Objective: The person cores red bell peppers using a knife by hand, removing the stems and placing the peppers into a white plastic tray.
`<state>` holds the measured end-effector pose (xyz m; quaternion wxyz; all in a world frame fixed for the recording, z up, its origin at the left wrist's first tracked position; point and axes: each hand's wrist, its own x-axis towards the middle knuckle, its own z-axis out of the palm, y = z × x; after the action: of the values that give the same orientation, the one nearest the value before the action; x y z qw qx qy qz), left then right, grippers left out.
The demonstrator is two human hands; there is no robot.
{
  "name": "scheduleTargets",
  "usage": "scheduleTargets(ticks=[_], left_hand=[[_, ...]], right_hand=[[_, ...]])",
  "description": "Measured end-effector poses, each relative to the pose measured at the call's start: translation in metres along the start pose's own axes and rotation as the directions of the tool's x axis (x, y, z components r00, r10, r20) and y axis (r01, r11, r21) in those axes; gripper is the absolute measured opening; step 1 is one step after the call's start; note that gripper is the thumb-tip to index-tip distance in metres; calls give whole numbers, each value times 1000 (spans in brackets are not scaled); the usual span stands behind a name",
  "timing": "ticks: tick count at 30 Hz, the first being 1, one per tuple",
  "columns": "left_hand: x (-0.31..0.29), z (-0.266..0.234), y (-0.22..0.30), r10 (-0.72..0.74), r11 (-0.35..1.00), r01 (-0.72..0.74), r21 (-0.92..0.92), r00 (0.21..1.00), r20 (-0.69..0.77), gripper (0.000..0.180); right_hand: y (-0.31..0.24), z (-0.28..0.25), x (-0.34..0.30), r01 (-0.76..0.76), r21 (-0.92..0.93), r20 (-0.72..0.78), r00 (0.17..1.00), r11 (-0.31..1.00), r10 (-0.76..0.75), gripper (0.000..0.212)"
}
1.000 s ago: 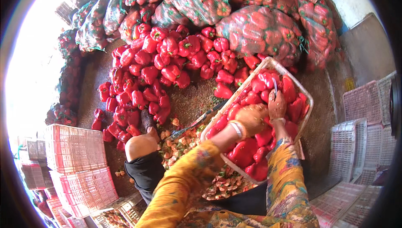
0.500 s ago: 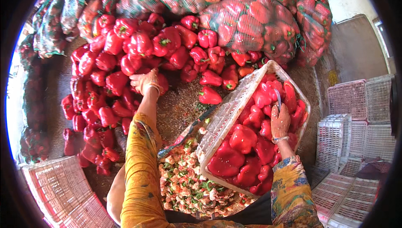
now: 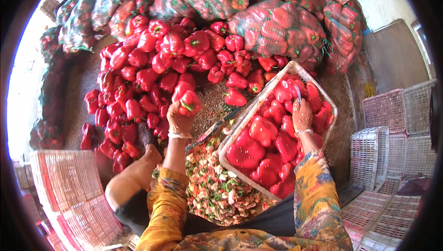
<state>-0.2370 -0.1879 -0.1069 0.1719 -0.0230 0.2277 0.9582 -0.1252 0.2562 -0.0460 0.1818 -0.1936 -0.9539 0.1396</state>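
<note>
1. A white crate (image 3: 235,135) sat at a slant before the person, with glossy red peppers (image 3: 263,131) lying inside it.
2. The left hand (image 3: 180,119) was raised to the left of the crate, apart from its rim, its fingers clamped on a red pepper with a green stem (image 3: 190,104).
3. The right hand (image 3: 302,116) was above the crate's contents, toward its right side; the fingers were curled together around a small knife (image 3: 299,96), whose handle was mostly hidden and whose blade pointed toward the crate's far end.
4. Left of the crate and beyond it spread a loose pile of red peppers (image 3: 157,66).
5. Pale and green scraps (image 3: 221,191) lay heaped just beside the crate's near left side.
6. Beyond the crate's far end stood mesh sacks (image 3: 281,32) filled with peppers.
7. Stacked plastic crates (image 3: 369,156) stood well to the crate's right.
</note>
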Motion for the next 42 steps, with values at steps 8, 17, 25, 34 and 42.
scheduleTargets(ticks=[8,17,25,34,42], left_hand=[[-177,118,-13,-112,993,109,-40,990,-83,70],[-282,211,-10,-129,815,-3,579,974,188,95],[-303,221,-5,118,49,-556,830,828,548,135],[-323,224,6,383,99,-547,831,792,475,85],[-318,198,2,235,661,-255,706,963,129,91]], right_hand=[[-174,-127,-96,466,521,51,819,715,-571,37],[-212,-138,-245,325,745,-45,896,582,-443,81],[-212,-186,-267,-262,950,301,913,169,-274,80],[-237,-223,-269,-202,822,401,870,533,-288,47],[-244,-180,-278,2,775,213,941,632,-265,31]])
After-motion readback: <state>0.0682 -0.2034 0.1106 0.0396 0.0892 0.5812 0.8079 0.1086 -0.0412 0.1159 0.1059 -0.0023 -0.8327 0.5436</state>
